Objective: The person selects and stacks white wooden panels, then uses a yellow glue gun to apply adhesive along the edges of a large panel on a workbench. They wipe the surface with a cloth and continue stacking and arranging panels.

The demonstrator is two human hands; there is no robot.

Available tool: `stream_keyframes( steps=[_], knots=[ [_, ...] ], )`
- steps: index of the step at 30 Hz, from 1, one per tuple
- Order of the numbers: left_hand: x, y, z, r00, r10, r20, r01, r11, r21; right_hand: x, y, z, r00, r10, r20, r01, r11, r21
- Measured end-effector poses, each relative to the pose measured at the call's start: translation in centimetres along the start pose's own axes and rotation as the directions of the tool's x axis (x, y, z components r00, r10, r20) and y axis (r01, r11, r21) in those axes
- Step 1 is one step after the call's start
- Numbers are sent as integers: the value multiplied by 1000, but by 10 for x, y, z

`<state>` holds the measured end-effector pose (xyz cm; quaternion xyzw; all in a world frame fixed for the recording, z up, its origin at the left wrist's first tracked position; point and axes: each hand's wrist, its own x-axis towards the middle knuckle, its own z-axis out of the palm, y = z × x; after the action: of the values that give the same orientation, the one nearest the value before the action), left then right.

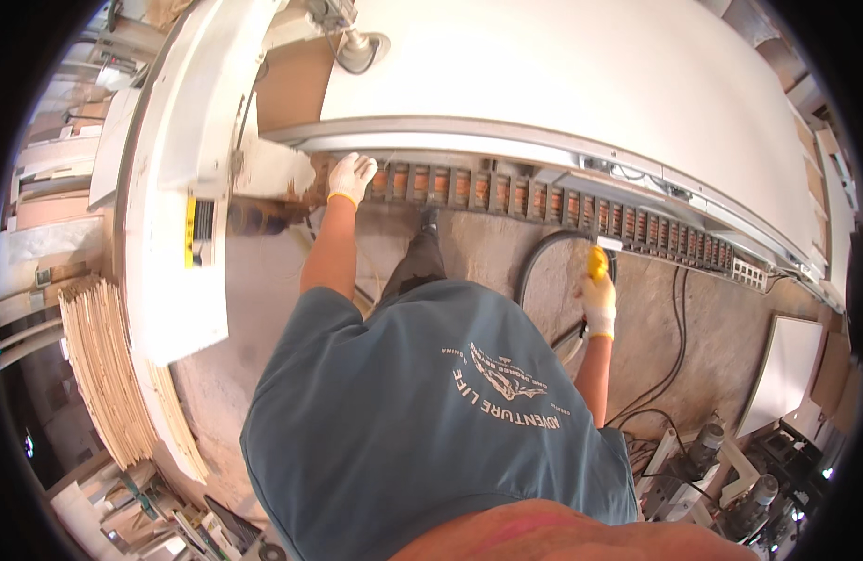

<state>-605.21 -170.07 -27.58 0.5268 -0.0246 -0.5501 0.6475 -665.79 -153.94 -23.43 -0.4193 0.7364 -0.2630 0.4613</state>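
Observation:
My left hand [353,178], in a white knit glove with a yellow cuff, rests at the left end of a long black cable chain [469,190]. Its fingers are slightly bent and somewhat apart, and nothing shows in them. Further right and nearer to me, my gloved right hand [598,304] is closed around a yellow handheld tool [597,261]. The tool points toward the chain; its exact kind is too small to tell. Beside that hand a thick black hose [532,266] loops over the floor. The chain runs along the front of a machine with a wide white top [562,75].
To the left stands a white machine housing [183,168], with stacked thin boards [108,374] beyond it. Black cables [676,346] trail on the floor at right, near motors [703,444] and a leaning white panel [782,374]. A metal rail [450,131] borders the machine top.

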Motion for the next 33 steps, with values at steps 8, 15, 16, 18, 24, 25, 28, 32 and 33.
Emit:
stream_keyframes(
  steps=[8, 15, 16, 18, 24, 25, 28, 32, 33],
  knots=[
    [131, 48, 54, 988, -102, -119, 101, 995, -10, 53, -107, 46, 959, 37, -282, -22, 998, 57],
    [142, 48, 52, 975, -187, -119, 194, 980, 46, 126, -257, 179, 964, -208, 164, 256, 892, -373],
    [141, 51, 51, 970, -203, -131, 208, 978, 24, 128, -273, 193, 948, -168, 270, 272, 869, -413],
    [140, 56, 52, 972, -175, -159, 192, 977, 96, 131, -295, 210, 864, -155, 479, 382, 822, -422],
    [127, 63, 63, 953, -186, -240, 200, 979, 35, 154, -305, 205, 589, -169, 790, 566, 784, -255],
    [124, 65, 64, 971, -190, -148, 192, 981, 0, 165, -302, 201, 585, -176, 792, 580, 773, -256],
    [125, 64, 68, 976, -212, -39, 212, 977, -15, 204, -285, 172, 680, -189, 708, 532, 792, -299],
    [132, 64, 61, 973, -195, -119, 209, 971, 113, 256, -231, 83, 942, -20, 335, 139, 932, -334],
    [135, 65, 57, 972, -180, -151, 201, 970, 134, 265, -209, 47, 996, 74, 42, -56, 945, -323]
  ],
)
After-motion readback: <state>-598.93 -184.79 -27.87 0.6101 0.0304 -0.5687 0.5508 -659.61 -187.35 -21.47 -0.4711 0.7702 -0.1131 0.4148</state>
